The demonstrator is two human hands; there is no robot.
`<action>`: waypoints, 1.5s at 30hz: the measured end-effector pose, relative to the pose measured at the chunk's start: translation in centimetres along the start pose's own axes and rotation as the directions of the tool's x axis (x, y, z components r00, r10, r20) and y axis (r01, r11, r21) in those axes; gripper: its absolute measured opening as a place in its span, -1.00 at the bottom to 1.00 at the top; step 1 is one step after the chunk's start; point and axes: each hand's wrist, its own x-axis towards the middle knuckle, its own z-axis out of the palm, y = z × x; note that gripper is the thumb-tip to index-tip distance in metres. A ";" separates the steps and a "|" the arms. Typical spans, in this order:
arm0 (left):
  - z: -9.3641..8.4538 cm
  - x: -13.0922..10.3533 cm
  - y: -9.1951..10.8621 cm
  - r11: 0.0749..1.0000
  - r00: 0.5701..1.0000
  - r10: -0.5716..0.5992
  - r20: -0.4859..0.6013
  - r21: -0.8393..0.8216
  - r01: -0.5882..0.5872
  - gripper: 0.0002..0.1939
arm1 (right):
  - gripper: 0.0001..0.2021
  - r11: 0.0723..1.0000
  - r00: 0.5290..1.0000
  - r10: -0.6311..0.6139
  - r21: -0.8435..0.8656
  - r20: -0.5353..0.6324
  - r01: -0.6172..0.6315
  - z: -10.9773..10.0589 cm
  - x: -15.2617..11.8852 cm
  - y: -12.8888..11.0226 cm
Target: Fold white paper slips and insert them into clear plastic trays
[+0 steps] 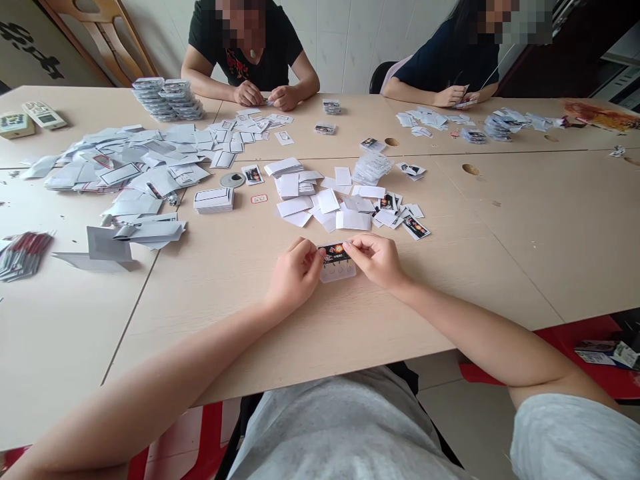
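Observation:
A small clear plastic pack with a black printed card (337, 261) lies near the table's front edge; small hook-like shapes show through its clear lower part. At its upper left corner, my left hand (296, 275) pinches the card between thumb and fingers. My right hand (375, 259) grips the upper right corner with thumb and forefinger. Just beyond my hands are loose white cards (353, 220), some partly overlapping. Several black printed cards (415, 228) lie face up to the right of them. A stack of clear plastic packs (373, 168) sits farther back.
Left of centre spreads a large heap of white cards (125, 160), with a neat card stack (214, 200) beside it. Stacked filled packs (167, 100) stand behind. Two people sit across the table (490, 267), their hands on small items. A red stool (565, 333) is at right.

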 end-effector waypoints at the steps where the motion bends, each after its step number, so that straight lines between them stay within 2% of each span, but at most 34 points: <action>1: 0.0 0.0 0.0 1.000 1.000 0.002 0.000 0.003 -0.002 -0.76 | -0.73 1.000 1.000 -0.003 0.000 -0.003 0.003 0.0 0.0 0.0; 32: 0.1 -0.2 0.3 1.000 1.000 -0.017 0.013 0.027 0.016 -0.76 | -0.72 0.999 0.999 -0.049 -0.023 -0.020 0.048 0.0 -0.1 0.0; 45: 0.1 -0.2 0.3 0.999 1.000 -0.016 0.011 0.047 0.015 -0.76 | -0.70 0.999 0.999 -0.028 -0.036 -0.017 0.027 0.0 -0.1 -0.1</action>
